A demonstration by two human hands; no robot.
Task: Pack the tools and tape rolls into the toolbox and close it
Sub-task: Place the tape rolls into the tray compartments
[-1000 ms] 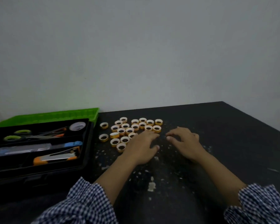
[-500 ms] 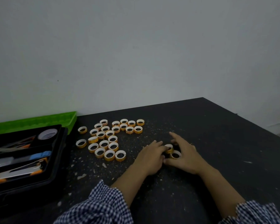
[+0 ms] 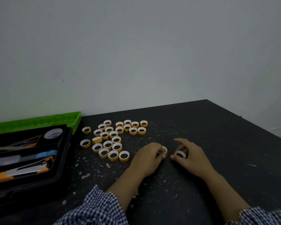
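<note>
Several small orange-and-white tape rolls (image 3: 113, 138) lie in a cluster on the black table (image 3: 217, 143). My left hand (image 3: 148, 157) pinches one tape roll (image 3: 164, 150) at its fingertips, tilted on edge. My right hand (image 3: 191, 155) holds a second tape roll (image 3: 180, 154) flat against the table. The black toolbox (image 3: 62, 159) stands open at the left, its green lid (image 3: 39, 121) laid back. In its tray lie an orange stapler (image 3: 23, 170), a blue-ended knife (image 3: 44, 155), scissors and a larger white tape roll (image 3: 53, 133).
White crumbs and flakes are scattered over the table around my hands. A grey wall (image 3: 136, 54) rises behind the table. The table's right edge runs diagonally at the far right. Checked sleeves cover both forearms at the bottom.
Both hands drew back from the cluster toward me, each taking one tape roll; the two rolls now sit apart. The view shifted, so the toolbox sits further left.
</note>
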